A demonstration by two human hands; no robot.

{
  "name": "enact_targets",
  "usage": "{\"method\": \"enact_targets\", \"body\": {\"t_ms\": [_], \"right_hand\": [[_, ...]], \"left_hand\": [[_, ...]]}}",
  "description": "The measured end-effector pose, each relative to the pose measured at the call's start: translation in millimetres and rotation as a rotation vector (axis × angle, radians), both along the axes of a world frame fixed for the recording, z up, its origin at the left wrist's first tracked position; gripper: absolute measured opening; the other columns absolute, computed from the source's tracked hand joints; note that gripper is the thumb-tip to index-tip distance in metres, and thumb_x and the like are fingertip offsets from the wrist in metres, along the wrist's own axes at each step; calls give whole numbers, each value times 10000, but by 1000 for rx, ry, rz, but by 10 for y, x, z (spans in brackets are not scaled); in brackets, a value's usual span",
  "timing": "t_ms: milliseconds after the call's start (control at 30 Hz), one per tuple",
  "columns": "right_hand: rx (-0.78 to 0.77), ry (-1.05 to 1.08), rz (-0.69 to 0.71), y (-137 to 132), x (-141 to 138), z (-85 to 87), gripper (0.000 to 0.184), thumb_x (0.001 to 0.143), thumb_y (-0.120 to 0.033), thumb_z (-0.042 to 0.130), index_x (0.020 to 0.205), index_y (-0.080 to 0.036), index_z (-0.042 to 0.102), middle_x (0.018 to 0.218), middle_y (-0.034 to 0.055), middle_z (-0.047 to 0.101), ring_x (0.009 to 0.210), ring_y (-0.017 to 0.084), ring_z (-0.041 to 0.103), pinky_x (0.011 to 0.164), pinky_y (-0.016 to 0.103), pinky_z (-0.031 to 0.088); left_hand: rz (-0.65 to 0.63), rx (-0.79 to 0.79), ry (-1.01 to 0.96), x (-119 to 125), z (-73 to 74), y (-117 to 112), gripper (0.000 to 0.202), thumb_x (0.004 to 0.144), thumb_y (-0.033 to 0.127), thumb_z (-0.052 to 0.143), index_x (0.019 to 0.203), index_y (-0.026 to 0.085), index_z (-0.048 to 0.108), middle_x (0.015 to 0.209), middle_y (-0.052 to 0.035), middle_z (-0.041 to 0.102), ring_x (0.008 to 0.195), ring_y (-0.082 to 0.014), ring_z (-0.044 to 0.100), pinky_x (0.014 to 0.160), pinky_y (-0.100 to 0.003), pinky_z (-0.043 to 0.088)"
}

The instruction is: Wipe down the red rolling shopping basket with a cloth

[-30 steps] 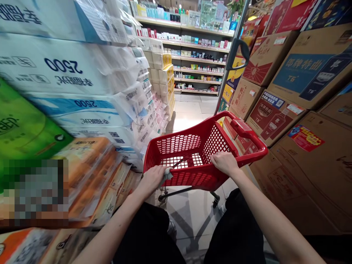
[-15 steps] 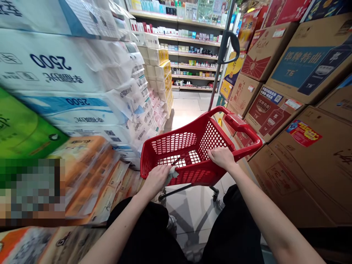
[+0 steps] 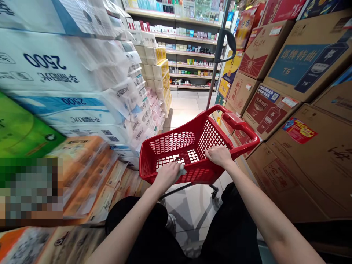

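Observation:
A red plastic shopping cart (image 3: pixel 162 140) with a perforated basket stands sideways before me. My left hand (image 3: pixel 167 173) is closed round a crumpled pale cloth (image 3: pixel 182 170) and presses it on the near rim of the basket. Only a corner of the cloth shows past my fingers; it could be a tissue. Further right on the same rim, my right hand (image 3: pixel 219 155) is clenched over the edge, close to the red handle (image 3: pixel 242 126).
Wrapped paper packs (image 3: pixel 55 62) are stacked high on the left, with orange packs (image 3: pixel 85 172) lower down. Cardboard boxes (image 3: pixel 299 58) line the right side. A grey pole (image 3: pixel 213 80) with a black handle rises behind the cart. Product shelves (image 3: pixel 187 55) stand beyond the tiled floor.
My left hand has slid to the right along the rim with the cloth, nearer my right hand. The right hand keeps its place on the rim.

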State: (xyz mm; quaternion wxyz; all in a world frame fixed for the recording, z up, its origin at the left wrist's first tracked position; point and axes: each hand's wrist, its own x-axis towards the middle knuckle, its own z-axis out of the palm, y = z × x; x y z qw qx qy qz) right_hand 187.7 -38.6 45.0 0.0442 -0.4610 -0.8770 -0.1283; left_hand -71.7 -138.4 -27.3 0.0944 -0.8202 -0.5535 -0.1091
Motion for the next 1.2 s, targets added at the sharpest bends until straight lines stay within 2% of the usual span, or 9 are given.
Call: {"method": "enact_targets", "body": {"t_ms": [133, 233, 333, 567, 667, 767, 900, 1067, 1200], "right_hand": [[-19, 1, -27, 16, 23, -4, 549, 961, -365, 278, 721, -137, 716, 775, 108, 710, 738, 187, 662, 648, 247, 397], [-21, 8, -32, 32, 44, -3, 544, 961, -356, 272, 736, -143, 720, 782, 103, 712, 737, 189, 662, 652, 252, 404], [-20, 22, -23, 44, 64, -5, 543, 961, -356, 267, 737, -155, 719, 780, 94, 713, 736, 191, 661, 656, 259, 408], [-21, 26, -11, 27, 56, -6, 554, 961, -358, 271, 733, -128, 720, 779, 116, 710, 737, 190, 658, 638, 251, 392], [-20, 10, 12, 19, 36, -11, 557, 964, -353, 269, 726, -132, 721, 773, 120, 711, 740, 197, 660, 665, 262, 399], [-23, 6, 10, 15, 24, -12, 542, 964, -353, 278, 739, -143, 723, 780, 113, 715, 739, 200, 660, 675, 265, 401], [-23, 19, 24, 3, 24, -5, 546, 966, -349, 272, 739, -136, 720, 779, 113, 714, 733, 192, 657, 664, 255, 395], [-41, 34, 3, 4, 44, -8, 553, 968, -355, 266, 752, -119, 717, 802, 128, 712, 771, 189, 649, 666, 249, 389], [-53, 63, -14, 25, 91, 5, 556, 974, -380, 259, 751, -132, 705, 801, 116, 706, 759, 180, 639, 653, 243, 374]], "left_hand": [[-7, 36, 9, 459, 19, 182, 250, 921, 183, 317, 1066, 148, 517, 922, -88, 594, 861, -202, 552, 784, -346, 434], [22, 49, -5, 506, 9, 171, 257, 920, 202, 348, 1121, 154, 501, 945, -91, 595, 894, -209, 548, 792, -349, 425], [49, 54, 3, 338, 12, 55, 266, 919, 237, 372, 1139, 157, 499, 959, -98, 595, 893, -218, 545, 777, -352, 422], [153, 71, 25, -344, -63, -310, 276, 893, 213, 392, 1139, 152, 501, 989, -112, 607, 895, -229, 557, 798, -369, 430], [188, 76, 27, -405, -84, -330, 260, 894, 219, 382, 1104, 149, 518, 978, -112, 613, 872, -226, 560, 780, -363, 434], [150, 68, -5, -198, -57, -220, 241, 905, 241, 377, 1068, 162, 536, 941, -98, 620, 861, -219, 565, 773, -353, 432], [99, 48, -63, 318, 3, 41, 244, 922, 282, 365, 1019, 166, 557, 883, -98, 621, 845, -221, 569, 752, -351, 427], [9, -95, -346, 684, 105, 265, 258, 916, 327, 392, 1034, 179, 567, 944, -88, 639, 893, -208, 583, 782, -334, 437], [76, -231, -929, 640, 184, 312, 313, 915, 422, 392, 1036, 188, 561, 952, -52, 657, 858, -175, 607, 765, -301, 467]]}}
